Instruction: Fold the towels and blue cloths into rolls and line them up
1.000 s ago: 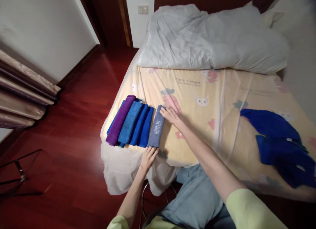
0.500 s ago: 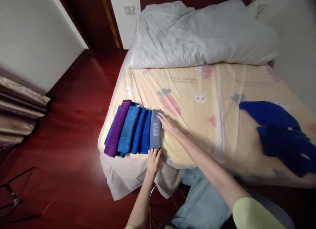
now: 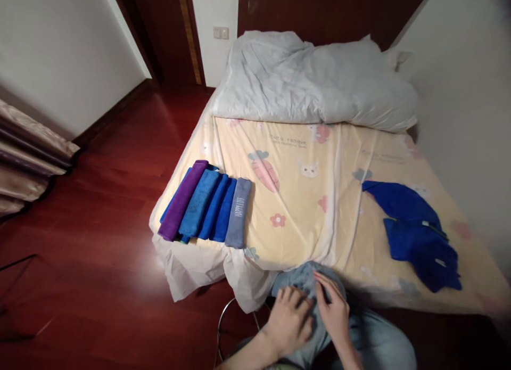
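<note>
"HAPPY LIFE" stands on the grey folded towel [image 3: 238, 221]; blurred "cute rabbit" on the yellow bedsheet [image 3: 301, 221].

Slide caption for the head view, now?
Left hand and right hand in front of jeans; folded cloths lined up on a bed, loose blue cloths at right.

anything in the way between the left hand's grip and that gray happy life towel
Nothing visible stands in the way. Between the left hand and the gray HAPPY LIFE towel are just the bed's draped white fabric and yellow sheet. The neighboring blue towel lies on the far side.
</note>
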The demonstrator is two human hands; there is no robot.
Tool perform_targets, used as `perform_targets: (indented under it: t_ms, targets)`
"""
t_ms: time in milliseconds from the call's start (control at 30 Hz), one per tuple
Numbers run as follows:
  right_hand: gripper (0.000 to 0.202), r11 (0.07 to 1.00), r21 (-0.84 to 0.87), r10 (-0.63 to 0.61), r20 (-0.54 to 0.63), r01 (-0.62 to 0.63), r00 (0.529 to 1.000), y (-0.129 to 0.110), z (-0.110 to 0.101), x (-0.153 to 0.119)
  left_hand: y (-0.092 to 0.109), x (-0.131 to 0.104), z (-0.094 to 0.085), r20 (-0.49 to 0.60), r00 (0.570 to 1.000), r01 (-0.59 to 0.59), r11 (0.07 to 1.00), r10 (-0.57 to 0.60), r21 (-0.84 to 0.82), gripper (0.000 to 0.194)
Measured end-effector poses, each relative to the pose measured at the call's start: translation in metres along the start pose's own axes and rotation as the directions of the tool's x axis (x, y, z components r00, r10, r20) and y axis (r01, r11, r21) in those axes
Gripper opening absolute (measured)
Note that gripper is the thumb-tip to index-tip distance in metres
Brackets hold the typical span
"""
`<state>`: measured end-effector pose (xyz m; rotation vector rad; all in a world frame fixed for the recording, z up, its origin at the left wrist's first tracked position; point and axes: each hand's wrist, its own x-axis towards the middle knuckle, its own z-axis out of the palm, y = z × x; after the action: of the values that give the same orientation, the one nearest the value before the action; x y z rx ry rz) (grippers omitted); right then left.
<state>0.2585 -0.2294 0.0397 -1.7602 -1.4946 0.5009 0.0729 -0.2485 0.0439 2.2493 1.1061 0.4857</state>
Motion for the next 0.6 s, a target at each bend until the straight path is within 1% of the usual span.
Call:
perform_targets:
  t_ms: [67, 133, 200, 267, 300, 400, 467, 533, 600]
  targets:
    - [0.031, 1.0, 0.012, -0.027, 0.042, 0.026, 0.999, 0.01, -0.008, -0.008, 0.032, 0.003, 0.028, 0.036, 0.999, -0.026, 0.997, 0.023, 0.073, 0.07]
    - [0.034, 0.998, 0.013, -0.07, 0.096, 0.069, 0.993, 0.025, -0.016, -0.01, 0.049, 0.007, 0.048, 0.025, 1.0, -0.017, 0.985, 0.012, 0.17, 0.082]
    - [0.033, 0.993, -0.011, -0.117, 0.094, 0.119, 0.989, 0.043, -0.027, -0.003, 0.054, 0.01, 0.058, 0.008, 1.0, -0.016, 0.973, 0.015, 0.232, 0.086]
    - [0.033, 0.988, -0.061, -0.136, 0.077, 0.141, 0.988, 0.062, -0.041, 0.008, 0.054, 0.012, 0.059, 0.011, 0.999, -0.032, 0.967, 0.03, 0.254, 0.088]
    - [0.035, 0.986, -0.098, -0.126, 0.053, 0.131, 0.991, 0.072, -0.048, 0.014, 0.053, 0.014, 0.059, 0.018, 0.999, -0.041, 0.965, 0.037, 0.26, 0.088]
    - [0.044, 0.976, -0.217, -0.048, -0.087, 0.028, 0.995, 0.106, -0.072, 0.027, 0.054, 0.019, 0.06, 0.014, 0.999, -0.032, 0.955, 0.029, 0.295, 0.09]
    - [0.046, 0.963, -0.258, 0.027, -0.209, -0.082, 0.977, 0.129, -0.086, 0.026, 0.055, 0.024, 0.064, -0.011, 1.0, -0.017, 0.945, 0.022, 0.327, 0.092]
    - [0.044, 0.946, -0.248, 0.119, -0.341, -0.211, 0.933, 0.149, -0.093, 0.019, 0.055, 0.029, 0.068, -0.034, 0.999, -0.018, 0.937, 0.031, 0.348, 0.092]
    - [0.04, 0.936, -0.179, 0.197, -0.445, -0.303, 0.873, 0.161, -0.093, 0.011, 0.055, 0.032, 0.072, -0.047, 0.998, -0.033, 0.932, 0.053, 0.361, 0.092]
